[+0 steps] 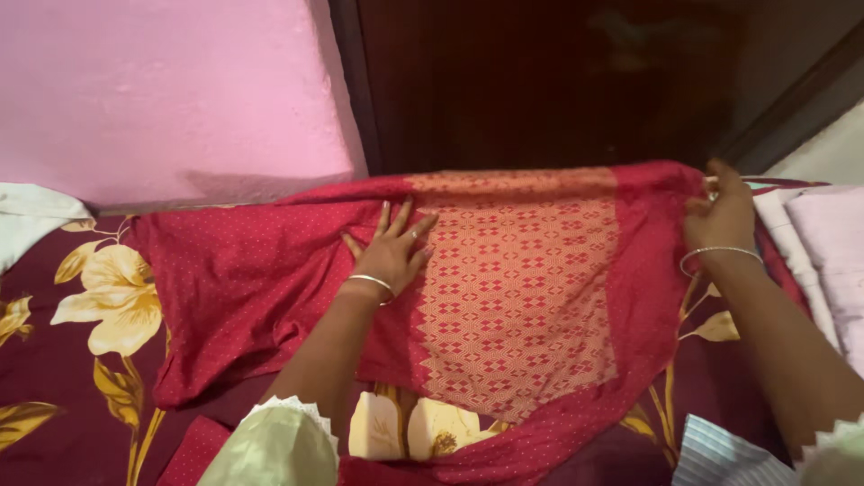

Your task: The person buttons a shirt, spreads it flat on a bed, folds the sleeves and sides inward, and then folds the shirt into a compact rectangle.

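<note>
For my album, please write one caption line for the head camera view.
Left hand lies flat on a red dotted cloth with a gold patterned panel; right hand pinches its far edge, over a floral bedsheet.

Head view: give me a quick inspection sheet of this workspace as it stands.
Surface: bedsheet, maroon with large yellow flowers.
Job's things: red cloth with an orange patterned panel, spread flat.
Clutter: folded pale cloths at right; striped cloth at the bottom edge; white cloth at far left.
Grips: left hand pressed flat on the red cloth, fingers spread; right hand pinching its far right edge. Bangle on each wrist.
Cables: nothing seen.
Surroundings: pink wall; dark wooden panel behind.
</note>
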